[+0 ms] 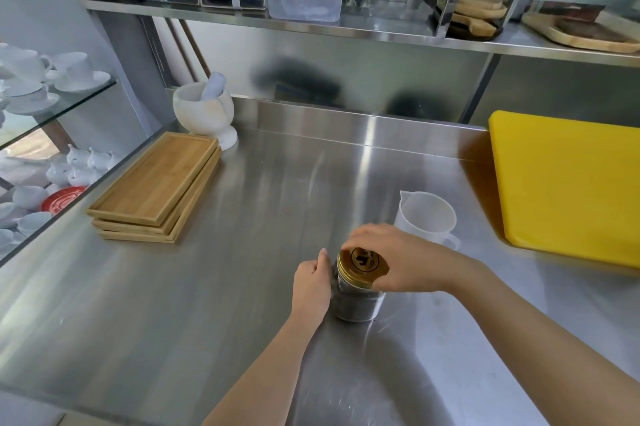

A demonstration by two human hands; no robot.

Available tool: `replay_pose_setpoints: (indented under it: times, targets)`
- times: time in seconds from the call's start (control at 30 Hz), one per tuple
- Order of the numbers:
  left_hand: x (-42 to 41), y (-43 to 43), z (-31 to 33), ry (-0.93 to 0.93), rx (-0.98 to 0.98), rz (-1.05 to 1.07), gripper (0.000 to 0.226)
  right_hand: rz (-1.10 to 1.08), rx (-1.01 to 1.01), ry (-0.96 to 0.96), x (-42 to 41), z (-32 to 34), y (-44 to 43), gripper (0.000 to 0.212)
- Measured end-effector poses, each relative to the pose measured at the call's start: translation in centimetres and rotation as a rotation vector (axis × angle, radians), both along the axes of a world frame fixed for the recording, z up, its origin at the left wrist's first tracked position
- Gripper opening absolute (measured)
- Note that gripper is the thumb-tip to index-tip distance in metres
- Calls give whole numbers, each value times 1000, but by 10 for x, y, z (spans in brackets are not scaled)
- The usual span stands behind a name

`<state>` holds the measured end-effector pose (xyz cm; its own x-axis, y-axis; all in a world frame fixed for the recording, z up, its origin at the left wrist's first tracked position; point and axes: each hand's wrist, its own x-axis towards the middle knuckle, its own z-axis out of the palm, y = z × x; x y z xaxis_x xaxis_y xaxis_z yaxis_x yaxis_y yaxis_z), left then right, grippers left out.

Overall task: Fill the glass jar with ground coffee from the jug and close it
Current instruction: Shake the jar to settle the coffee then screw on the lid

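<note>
The glass jar [358,304] stands upright on the steel counter [207,287], with dark ground coffee showing through its wall. A gold lid [362,262] with a dark emblem sits on its mouth. My left hand [311,287] wraps around the jar's left side. My right hand [398,259] grips the lid's rim from the right, fingers curled over the far edge. The white plastic jug [426,217] stands just behind the jar, upright, and looks empty.
A yellow cutting board [568,186] lies at the right. Stacked wooden trays [156,190] sit at the left, a white mortar with pestle [204,110] behind them. Cups and saucers [41,79] fill glass shelves at far left. A steel shelf [311,23] overhangs the back.
</note>
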<state>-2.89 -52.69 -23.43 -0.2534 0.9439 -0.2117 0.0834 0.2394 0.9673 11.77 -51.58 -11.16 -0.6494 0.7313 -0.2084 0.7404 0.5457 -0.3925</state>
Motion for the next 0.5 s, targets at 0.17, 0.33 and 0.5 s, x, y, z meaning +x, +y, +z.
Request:
replay_pose_setpoints:
  times: [0.17,0.33,0.5]
  targets:
    - [-1,-1,0,-3,-5,-17,53,-251,305,-297,-13,-9,-5,72]
    - [-1,-3,0,43,-4,-17,52,-333,278,-287,-5,-7,-2,67]
    - [1,-4,1,36,-12,-17,54,-22,-46,-4,4,-5,2,74]
